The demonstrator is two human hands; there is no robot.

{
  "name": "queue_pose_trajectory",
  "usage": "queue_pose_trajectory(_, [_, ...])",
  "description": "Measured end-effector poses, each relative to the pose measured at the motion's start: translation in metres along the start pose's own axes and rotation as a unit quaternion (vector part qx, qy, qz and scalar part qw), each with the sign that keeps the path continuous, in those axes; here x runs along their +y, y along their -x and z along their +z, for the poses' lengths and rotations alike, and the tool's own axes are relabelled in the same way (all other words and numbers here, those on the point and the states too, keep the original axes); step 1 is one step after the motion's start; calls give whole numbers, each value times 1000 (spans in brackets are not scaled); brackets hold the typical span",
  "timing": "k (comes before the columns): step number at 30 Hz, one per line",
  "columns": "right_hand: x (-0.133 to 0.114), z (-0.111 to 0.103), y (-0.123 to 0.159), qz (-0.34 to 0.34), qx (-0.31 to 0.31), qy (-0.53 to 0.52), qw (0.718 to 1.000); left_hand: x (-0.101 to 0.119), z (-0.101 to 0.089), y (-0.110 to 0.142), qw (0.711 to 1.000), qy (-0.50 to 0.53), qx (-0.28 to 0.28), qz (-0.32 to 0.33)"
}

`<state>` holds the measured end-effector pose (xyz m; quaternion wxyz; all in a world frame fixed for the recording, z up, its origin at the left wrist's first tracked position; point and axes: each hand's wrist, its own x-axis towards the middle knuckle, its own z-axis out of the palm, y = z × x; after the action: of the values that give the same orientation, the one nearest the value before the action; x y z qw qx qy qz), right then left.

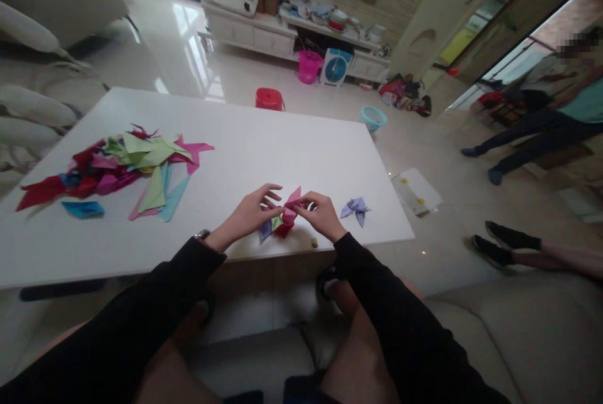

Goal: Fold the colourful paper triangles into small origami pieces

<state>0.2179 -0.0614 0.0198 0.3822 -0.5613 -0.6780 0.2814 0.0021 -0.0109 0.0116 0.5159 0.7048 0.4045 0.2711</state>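
Near the front edge of the white table (226, 140), my left hand (257, 208) and my right hand (320, 210) meet over a pink folded paper piece (294, 196). The thumb and fingers of my right hand pinch it. My left thumb touches its left side, while the other left fingers arch above; part of the grip is hidden. Just beneath lie folded papers in red (284, 230), green and purple. Right of my right hand rests a lavender origami piece (357, 210). A small yellowish-brown object (315, 243), too small to name, sits at the edge.
A heap of colourful folded paper (113, 168) covers the table's left side, with a blue piece (83, 209) before it. Beyond the table stand a red bin (269, 99) and a light-blue basket (374, 118). People stand and sit at the right; a sofa (532, 328) is beside me.
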Motion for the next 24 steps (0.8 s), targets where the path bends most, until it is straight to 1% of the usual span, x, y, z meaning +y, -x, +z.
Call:
queue_pose_trajectory(3, [14,-14,5,9,3,45,999,2,-1,0,1000,-16,-2,2])
queue_pose_trajectory(5, [29,-28,11,20,4,89,996,5,-2,1,1000,-16,0,1])
queue_pose_trajectory(8, [54,-55,24,73,2,165,984,8,-4,3,1000,-21,-3,2])
queue_pose_trajectory(12, [77,-93,45,175,11,249,953,10,-7,6,999,-36,-1,27])
queue_pose_trajectory(13, [80,-101,49,196,20,269,943,10,-7,7,999,-36,1,31])
queue_pose_trajectory(15, [85,-112,57,244,19,318,916,11,-9,8,999,-35,4,32])
queue_pose_trajectory(17, [89,-117,61,290,0,361,886,13,-10,9,999,-34,5,30])
queue_pose_trajectory(19, [93,-117,62,325,-13,385,863,14,-11,10,999,-33,4,28])
queue_pose_trajectory(22, [97,-112,60,354,-8,398,846,15,-12,12,999,-36,0,30])
queue_pose_trajectory(24, [99,-108,57,363,-5,400,842,14,-12,13,999,-39,2,34])
